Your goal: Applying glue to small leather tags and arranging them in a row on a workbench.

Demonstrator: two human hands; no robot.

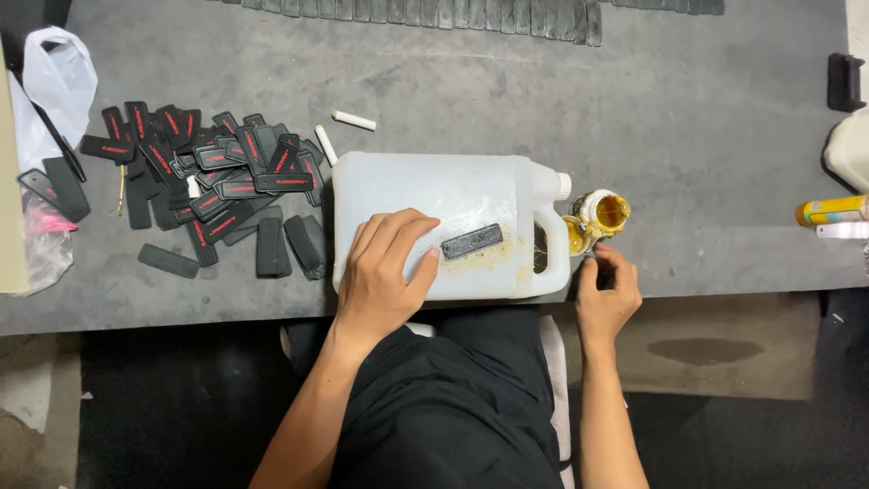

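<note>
Even, soft overhead light, faint shadows under the hands, sharp focus, slight glare on white plastic

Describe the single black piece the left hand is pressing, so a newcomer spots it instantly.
Find the white plastic jug lying on its side at the table edge. On its upper face, beside the left hand, lies one black rectangular patch. Unlike the pile of patches further left, it lies alone on the jug.
</note>
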